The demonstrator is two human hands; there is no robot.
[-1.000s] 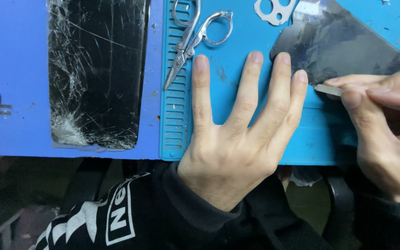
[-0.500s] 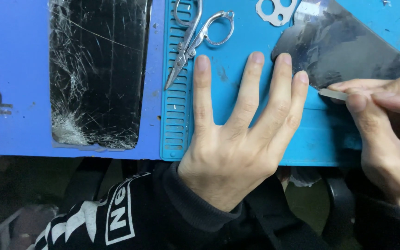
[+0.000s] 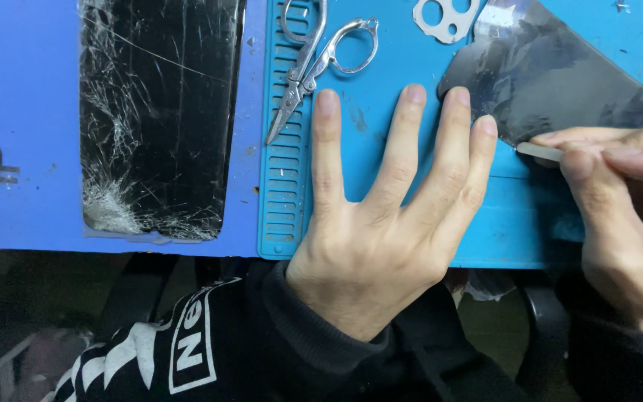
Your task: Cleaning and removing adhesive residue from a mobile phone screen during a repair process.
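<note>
blue work mat covers the table | left hand flat, fingers spread, fingertips touching dark glass panel near mat's far right corner | right hand pinched on thin metal blade, tip at panel's near edge | scissors by far edge | cracked phone screen at left

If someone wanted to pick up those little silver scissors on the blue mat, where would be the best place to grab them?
Probably by the two ring handles of the scissors, coming from above at the far end of the teal mat. The loops lie flat, spread apart and uncovered, while the blades taper to a thin point aimed at the near edge, close to the left hand. Approaching from the handle end keeps fingers off that tip.
</note>
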